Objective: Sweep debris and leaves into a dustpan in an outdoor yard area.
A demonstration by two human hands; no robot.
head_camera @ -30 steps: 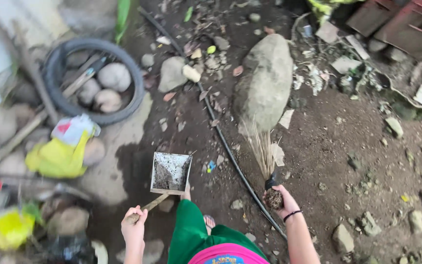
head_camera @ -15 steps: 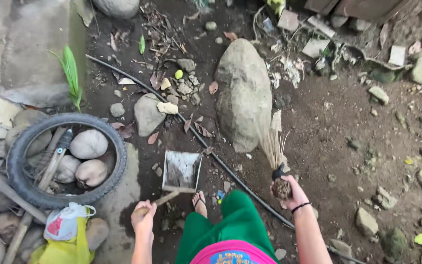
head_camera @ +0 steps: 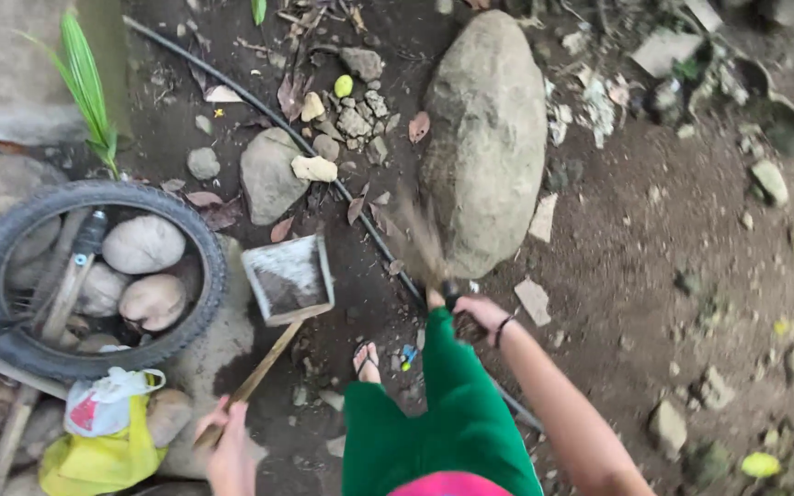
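My left hand [head_camera: 229,447] grips the wooden handle of a square metal dustpan [head_camera: 289,278], whose pan rests on the dirt ahead of my foot. My right hand [head_camera: 476,318] is closed on the bound end of a stick broom [head_camera: 420,239]. Its bristles are blurred and fan up to the left, over the dirt between the dustpan and a big grey rock [head_camera: 489,138]. A black cord circles my right wrist. My green trousers [head_camera: 452,404] and one sandalled foot [head_camera: 367,361] fill the bottom middle.
A black hose [head_camera: 259,106] runs diagonally across the dirt past the rock. An old tyre [head_camera: 94,276] at left holds several round stones. Yellow and white plastic bags [head_camera: 103,432] lie below it. Small stones, dry leaves and litter are scattered around.
The view has moved closer to the ground. The broom has swung left towards the dustpan and is now blurred. The dustpan stays in place in my left hand.
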